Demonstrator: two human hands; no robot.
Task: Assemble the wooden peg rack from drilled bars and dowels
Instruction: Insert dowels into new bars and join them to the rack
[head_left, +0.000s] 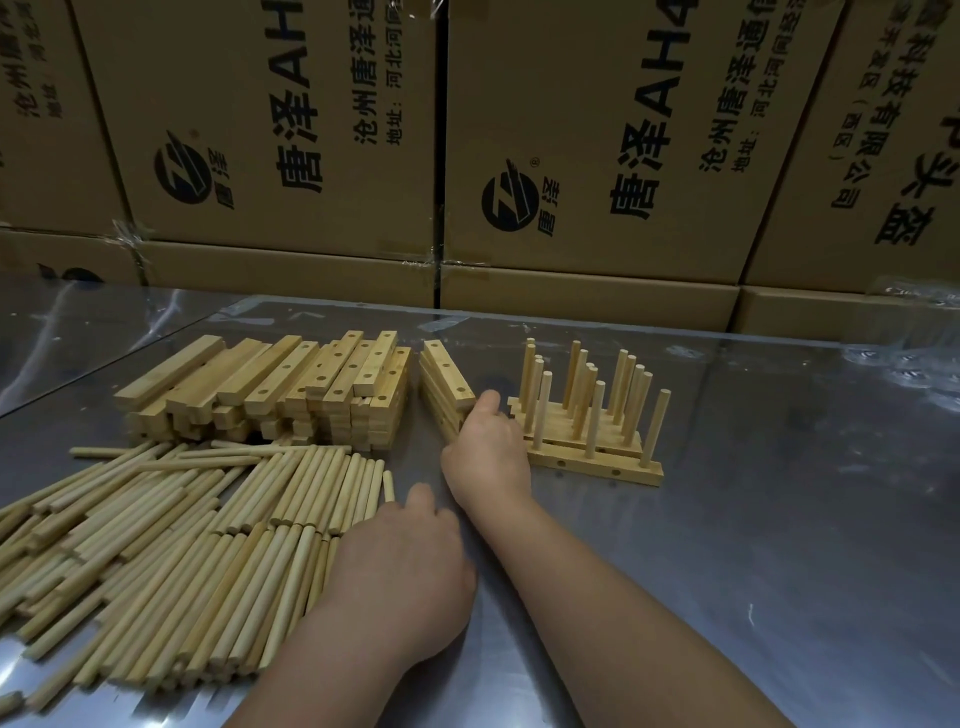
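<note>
A small stack of drilled bars (445, 382) stands at mid-table. My right hand (485, 454) reaches to its near end, thumb on the top bar and fingers curled against the stack's side. My left hand (402, 566) lies palm down at the right edge of the loose dowels (182, 545). Its fingers curl downward, and what they hold is hidden. Right of my right hand stand several finished peg racks (589, 415), bars with upright dowels, packed one behind another.
A big pile of drilled bars (270, 389) lies at the back left, behind the dowels. Printed cardboard boxes (571, 156) form a wall along the far edge of the shiny metal table (779, 519).
</note>
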